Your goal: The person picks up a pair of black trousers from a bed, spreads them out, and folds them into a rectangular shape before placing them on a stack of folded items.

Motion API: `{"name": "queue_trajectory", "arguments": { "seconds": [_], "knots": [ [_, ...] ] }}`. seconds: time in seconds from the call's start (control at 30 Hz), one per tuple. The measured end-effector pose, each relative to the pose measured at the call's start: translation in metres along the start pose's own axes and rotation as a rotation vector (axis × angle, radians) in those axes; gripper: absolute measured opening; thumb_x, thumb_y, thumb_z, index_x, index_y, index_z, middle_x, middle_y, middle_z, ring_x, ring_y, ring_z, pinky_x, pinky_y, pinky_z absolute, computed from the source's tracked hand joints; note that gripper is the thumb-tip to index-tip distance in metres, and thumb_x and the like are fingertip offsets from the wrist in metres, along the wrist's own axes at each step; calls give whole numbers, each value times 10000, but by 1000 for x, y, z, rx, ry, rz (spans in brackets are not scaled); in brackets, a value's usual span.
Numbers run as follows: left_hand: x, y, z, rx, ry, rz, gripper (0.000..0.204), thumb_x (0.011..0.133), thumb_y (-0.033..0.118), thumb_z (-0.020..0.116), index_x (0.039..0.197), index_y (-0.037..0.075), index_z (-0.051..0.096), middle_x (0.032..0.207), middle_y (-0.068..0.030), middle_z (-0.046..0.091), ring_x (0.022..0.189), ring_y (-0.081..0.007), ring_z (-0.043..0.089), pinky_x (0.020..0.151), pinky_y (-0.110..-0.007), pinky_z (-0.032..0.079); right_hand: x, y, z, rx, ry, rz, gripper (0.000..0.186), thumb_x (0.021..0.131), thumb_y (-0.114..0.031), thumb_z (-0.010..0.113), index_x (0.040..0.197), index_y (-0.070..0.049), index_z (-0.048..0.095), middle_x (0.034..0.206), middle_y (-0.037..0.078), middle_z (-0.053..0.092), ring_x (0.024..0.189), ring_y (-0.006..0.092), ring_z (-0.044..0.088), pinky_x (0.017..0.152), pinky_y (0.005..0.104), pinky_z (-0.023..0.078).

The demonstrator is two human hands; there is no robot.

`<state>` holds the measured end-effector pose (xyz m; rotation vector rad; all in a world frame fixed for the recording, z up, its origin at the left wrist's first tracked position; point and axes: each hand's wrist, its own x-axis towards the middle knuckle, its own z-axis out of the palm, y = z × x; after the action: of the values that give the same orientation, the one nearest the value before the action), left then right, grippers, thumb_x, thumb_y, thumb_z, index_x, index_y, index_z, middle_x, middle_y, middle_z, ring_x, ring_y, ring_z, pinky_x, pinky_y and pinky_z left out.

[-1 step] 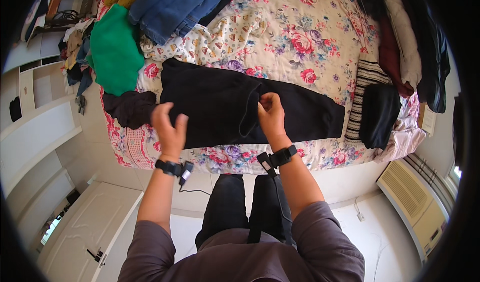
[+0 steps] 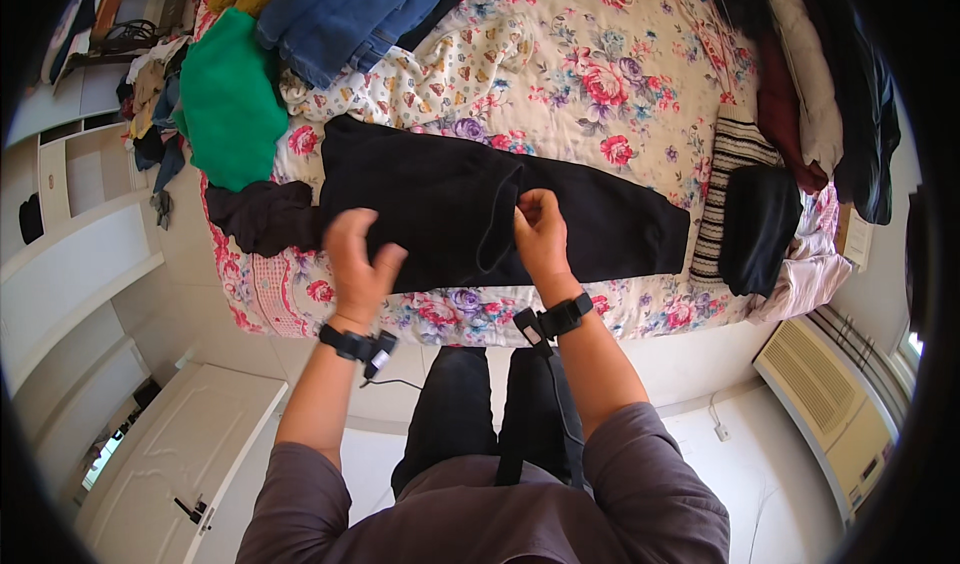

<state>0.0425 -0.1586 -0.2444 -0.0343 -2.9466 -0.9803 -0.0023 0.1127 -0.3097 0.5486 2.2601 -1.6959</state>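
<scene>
1. The left hand (image 2: 364, 264) has shifted rightward over the black garment (image 2: 420, 184); the right hand (image 2: 543, 236) is nearly unmoved.
2. The garment lies under and beyond both hands, its long axis running left to right, its narrow end pointing rightward past the right hand.
3. The right hand is nearer the folded-over cuff (image 2: 503, 214), thumb and fingers closed on its edge; the left is spread, gripping nothing, contact unclear.
4. Left of the left hand: a dark crumpled cloth (image 2: 262, 217); beyond that, a green cloth (image 2: 232, 104).
</scene>
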Motion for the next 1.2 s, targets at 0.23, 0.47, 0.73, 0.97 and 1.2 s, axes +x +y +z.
{"name": "queue_trajectory", "arguments": {
  "seconds": [0.23,0.47,0.73,0.97,1.2],
  "knots": [
    [8,80,61,-23,-143,105,756,779,190,781,1439,45,442,1514,-171,411,1410,-378,376,1168,-526,289,-31,15,13,113,-46,-27,461,848,-93,746,1252,31,563,952,104,680,839,174,666,754,291,548],
    [18,89,64,-354,110,-116,275,959,49,555,1221,-2,618,1296,-183,637,1185,-360,623,1008,-383,499,-28,8,7,192,-159,146,375,809,-79,773,1132,-6,596,691,105,605,600,217,605,608,336,498],
    [6,87,67,-393,27,-147,276,997,106,547,1242,-5,607,1296,-179,643,1199,-328,623,1030,-364,472,-22,-23,-3,-27,-88,-354,164,830,37,662,982,-22,648,943,169,602,854,377,625,731,396,512],
    [2,89,66,-287,-96,-62,452,855,-42,596,1301,26,568,1417,-164,545,1288,-358,540,1075,-404,451,16,-14,6,-16,-224,-441,277,863,43,559,1117,-44,626,1088,152,608,1030,418,595,828,413,517],
    [-11,73,92,66,-238,132,706,773,-75,634,1443,48,449,1499,-184,451,1374,-357,448,1140,-484,366,43,29,16,198,-202,-406,290,901,52,539,1161,-9,651,1072,115,658,1000,327,665,865,333,507]
  ]
}}
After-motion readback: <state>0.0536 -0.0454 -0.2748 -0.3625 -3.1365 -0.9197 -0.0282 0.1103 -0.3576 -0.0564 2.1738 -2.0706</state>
